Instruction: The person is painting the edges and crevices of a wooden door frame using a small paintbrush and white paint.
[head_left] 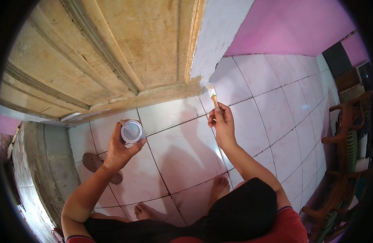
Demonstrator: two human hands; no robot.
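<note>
A small paintbrush with a wooden handle is pinched in my right hand. Its pale bristles meet the lower end of the door's edge, where light grey-white paint covers the strip above and bare wood shows at the bottom corner. My left hand is wrapped round a small round plastic tub, held level over the floor. Inside the tub is something pale, with a light stick or spatula leaning on its rim. The wooden door has panels and yellowish-brown, unpainted faces.
White tiles cover the floor, and my bare feet stand on them. Brown slippers lie at the left, beside a raised concrete edge. Wooden chairs line the right side. A pink wall rises behind the door.
</note>
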